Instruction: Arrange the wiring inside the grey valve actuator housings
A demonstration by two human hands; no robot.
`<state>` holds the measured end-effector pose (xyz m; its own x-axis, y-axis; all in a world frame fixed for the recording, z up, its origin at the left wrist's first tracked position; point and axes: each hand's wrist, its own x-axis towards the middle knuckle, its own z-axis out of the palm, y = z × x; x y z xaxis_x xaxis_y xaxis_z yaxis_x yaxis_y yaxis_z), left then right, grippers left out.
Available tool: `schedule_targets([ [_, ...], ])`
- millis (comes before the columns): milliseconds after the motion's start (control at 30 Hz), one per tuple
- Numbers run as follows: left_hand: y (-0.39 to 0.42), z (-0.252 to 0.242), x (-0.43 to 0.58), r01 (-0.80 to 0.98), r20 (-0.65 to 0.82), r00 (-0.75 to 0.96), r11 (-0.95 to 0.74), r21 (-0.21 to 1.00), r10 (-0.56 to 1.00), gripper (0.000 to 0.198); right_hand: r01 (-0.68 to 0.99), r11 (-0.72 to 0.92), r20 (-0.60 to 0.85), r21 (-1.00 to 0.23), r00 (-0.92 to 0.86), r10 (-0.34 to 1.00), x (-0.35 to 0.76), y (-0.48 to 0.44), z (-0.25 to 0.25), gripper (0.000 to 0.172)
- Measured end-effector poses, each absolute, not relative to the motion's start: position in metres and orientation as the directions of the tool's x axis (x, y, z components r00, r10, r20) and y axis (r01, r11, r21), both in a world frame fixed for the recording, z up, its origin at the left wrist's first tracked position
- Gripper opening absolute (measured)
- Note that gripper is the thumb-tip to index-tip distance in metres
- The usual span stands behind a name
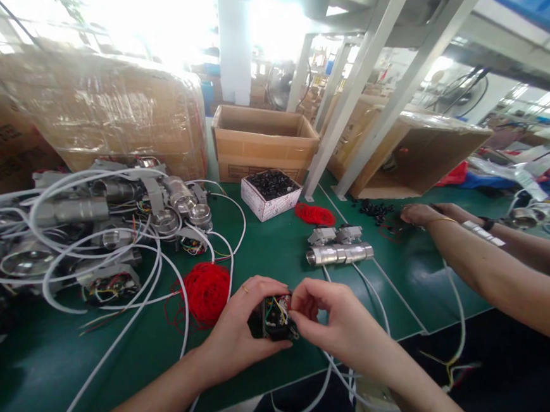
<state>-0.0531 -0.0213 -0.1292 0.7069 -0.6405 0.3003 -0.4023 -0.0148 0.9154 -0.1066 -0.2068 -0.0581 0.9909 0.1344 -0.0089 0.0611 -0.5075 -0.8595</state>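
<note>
My left hand, a ring on one finger, is wrapped around a small open black housing at the bench's front edge. Inside that housing I see green, yellow, red and white wires. At its right side, the fingers of my right hand are pinched together by the wires; whatever they hold is too small to make out. Just left of my left hand lies a tangled bundle of red rings or cord. Beyond my right hand stand metal valve bodies with grey brackets on top and white cables running down toward me.
Piled metal valves with looping white cables fill the left. A white box of black parts stands before an open carton. A co-worker's hands work at the right, near loose black pieces. Metal posts rise behind.
</note>
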Motion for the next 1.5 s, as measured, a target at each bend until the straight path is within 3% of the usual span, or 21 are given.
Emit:
schedule_targets([
  [233,-0.02,-0.13,-0.053,-0.391,0.284,0.726,-0.036,0.92,-0.626,0.057,0.206,-0.463,0.247,-0.862,0.969,-0.029,-0.127,-0.212,-0.087,0.011],
  [467,-0.017,-0.126,-0.055,-0.361,0.266,0.742,-0.033,0.932,-0.616,0.056,0.37,-0.526,0.453,-0.765,0.891,-0.033,-0.134,-0.196,-0.1,0.012],
  [567,-0.01,-0.124,-0.057,-0.348,0.232,0.745,-0.068,0.935,-0.625,0.058,0.411,-0.52,0.473,-0.749,0.881,0.015,-0.138,-0.196,-0.096,0.013],
  [767,-0.003,-0.118,-0.068,-0.243,0.08,0.787,-0.187,0.952,-0.612,0.066,0.302,-0.581,0.444,-0.756,0.889,-0.115,-0.12,-0.222,-0.085,0.01],
  [867,-0.004,-0.123,-0.073,-0.2,0.072,0.81,-0.158,0.967,-0.582,0.069,0.306,-0.618,0.419,-0.724,0.907,-0.041,-0.094,-0.224,-0.081,0.01],
  [1167,-0.005,-0.145,-0.073,-0.26,0.192,0.795,-0.038,0.965,-0.575,0.082,0.426,-0.591,0.159,-0.685,0.879,0.449,-0.003,-0.17,-0.076,0.019],
  [1300,-0.006,-0.151,-0.072,-0.242,0.195,0.804,-0.008,0.97,-0.561,0.08,0.478,-0.625,0.127,-0.618,0.845,0.52,0.019,-0.149,-0.075,0.021],
  [1500,-0.006,-0.156,-0.07,-0.201,0.166,0.79,0.007,0.98,-0.59,0.085,0.587,-0.628,0.222,-0.511,0.796,0.563,0.049,-0.131,-0.078,0.025],
])
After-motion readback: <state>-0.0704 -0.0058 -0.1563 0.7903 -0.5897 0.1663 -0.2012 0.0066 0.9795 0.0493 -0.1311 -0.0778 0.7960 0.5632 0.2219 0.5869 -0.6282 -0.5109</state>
